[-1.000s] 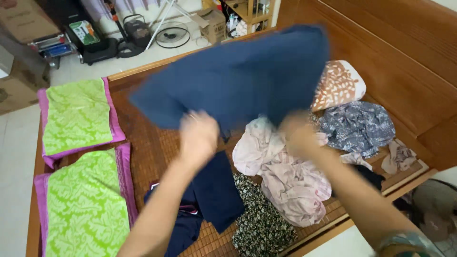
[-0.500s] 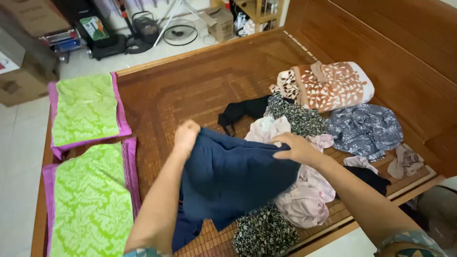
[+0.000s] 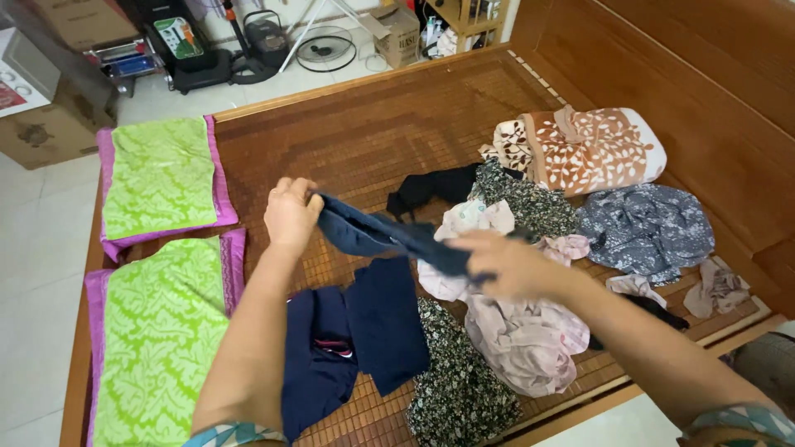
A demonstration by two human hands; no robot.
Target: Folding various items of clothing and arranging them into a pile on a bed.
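Bed frame (image 3: 712, 91): polished reddish-brown wood, tall headboard on the right. Sleeping surface is a woven bamboo mat (image 3: 364, 141), tiny tiles in a concentric rectangular pattern.

Room beyond: pale tiled floor (image 3: 33, 248), cardboard boxes top left, a fan grille (image 3: 325, 51), a dark appliance beside it, a wooden shelf at the top edge.

Two pillows at the left edge, lime-green damask covers with magenta borders: far pillow (image 3: 159, 178), near pillow (image 3: 153, 335), lying end to end.

Loose garments on the right half, soft and crumpled:
- rust-and-white leaf-print bundle (image 3: 592, 149), rolled, thick
- grey-blue floral piece (image 3: 646, 228)
- pale pink piece (image 3: 522, 335), wrinkled heap
- dark small-floral fabric (image 3: 455, 389) near the front edge
- black item (image 3: 431, 186) mid-mat
- folded navy clothes (image 3: 348, 339), flat on the mat below the hands

Navy garment (image 3: 389, 236): held above the mat, gathered into a narrow band stretched between both hands, over the folded navy clothes.

Left hand (image 3: 290, 213): fingers curled shut, gripping the garment's left end.
Right hand (image 3: 505, 265): motion-blurred, fingers closed over the right end, just above the pink heap.
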